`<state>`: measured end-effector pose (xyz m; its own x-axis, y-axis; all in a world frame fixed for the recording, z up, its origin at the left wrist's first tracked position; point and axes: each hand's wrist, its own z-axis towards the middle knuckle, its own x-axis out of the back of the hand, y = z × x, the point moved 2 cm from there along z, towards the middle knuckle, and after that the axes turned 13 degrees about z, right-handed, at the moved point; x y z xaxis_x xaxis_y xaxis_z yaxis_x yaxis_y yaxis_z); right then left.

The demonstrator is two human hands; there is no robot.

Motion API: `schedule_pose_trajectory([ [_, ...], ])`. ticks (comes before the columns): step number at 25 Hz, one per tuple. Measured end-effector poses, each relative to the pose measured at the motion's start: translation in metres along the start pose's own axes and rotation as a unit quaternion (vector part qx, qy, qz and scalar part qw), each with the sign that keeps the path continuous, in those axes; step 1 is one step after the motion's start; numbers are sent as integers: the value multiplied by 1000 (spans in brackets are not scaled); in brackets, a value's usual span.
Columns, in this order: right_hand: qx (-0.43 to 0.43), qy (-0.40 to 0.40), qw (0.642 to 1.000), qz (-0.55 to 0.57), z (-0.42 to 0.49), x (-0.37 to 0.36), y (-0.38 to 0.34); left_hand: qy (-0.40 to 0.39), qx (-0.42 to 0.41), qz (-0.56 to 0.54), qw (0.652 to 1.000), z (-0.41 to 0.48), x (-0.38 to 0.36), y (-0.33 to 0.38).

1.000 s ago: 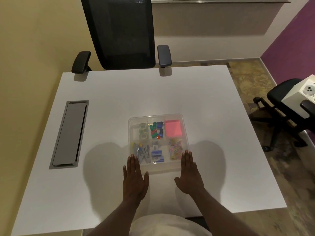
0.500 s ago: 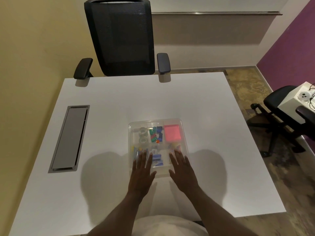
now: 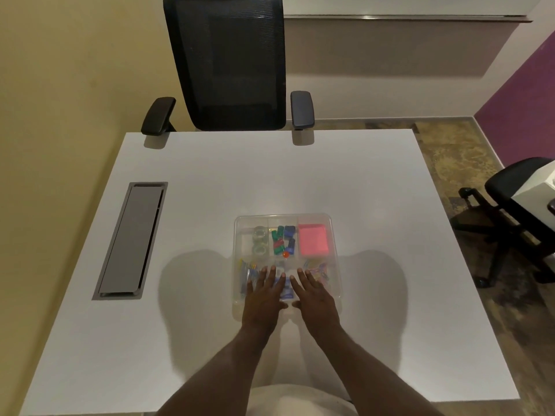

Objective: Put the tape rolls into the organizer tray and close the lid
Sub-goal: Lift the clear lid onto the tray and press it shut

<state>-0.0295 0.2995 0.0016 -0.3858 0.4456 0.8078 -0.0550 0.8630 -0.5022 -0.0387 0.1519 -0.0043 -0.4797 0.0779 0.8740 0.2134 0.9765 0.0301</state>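
Note:
A clear plastic organizer tray (image 3: 335, 235) sits on the white table (image 3: 210, 175), with its clear lid lying on top. Two clear tape rolls (image 3: 260, 241) lie in its far left compartment. My left hand (image 3: 264, 295) and my right hand (image 3: 315, 295) rest flat, side by side, on the near part of the lid, fingers spread and holding nothing. They cover the near middle compartments.
Coloured clips (image 3: 283, 240) and a pink note pad (image 3: 313, 243) fill other compartments. A grey cable hatch (image 3: 132, 238) is set in the table's left side. A black office chair (image 3: 228, 64) stands at the far edge, another chair (image 3: 516, 205) at the right.
Both hands have moved from the table at the tray's near corners inward and forward onto the lid, ending close together. The camera has tilted slightly.

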Motion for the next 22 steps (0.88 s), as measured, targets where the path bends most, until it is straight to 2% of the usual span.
schedule_pose_trajectory([
  [5,25,36,999,6,2,1,-4,-6,-1,-3,1000,3,0,-2],
  [7,17,51,996,66,-3,5,-7,5,2,-12,1000,3,0,-2],
  [9,-55,185,968,158,-13,16,3,9,-2,-17,1000,4,-1,-3],
  [11,-215,311,898,225,-25,24,24,10,-3,-10,1000,4,-2,-5],
  [13,-342,298,795,402,-27,25,48,7,-6,-3,1000,5,-2,-5],
  [15,-354,253,676,595,-27,22,60,8,-10,3,1000,7,-2,-6],
  [16,-346,250,636,643,-27,22,64,10,-11,4,1000,7,-2,-6],
  [17,-343,251,605,673,-27,21,66,13,-10,3,1000,6,-2,-6],
  [19,-344,257,566,704,-27,20,67,13,-11,-5,1000,6,-2,-6],
  [22,-373,263,543,705,-21,21,71,8,-11,-3,1000,6,-1,-4],
])
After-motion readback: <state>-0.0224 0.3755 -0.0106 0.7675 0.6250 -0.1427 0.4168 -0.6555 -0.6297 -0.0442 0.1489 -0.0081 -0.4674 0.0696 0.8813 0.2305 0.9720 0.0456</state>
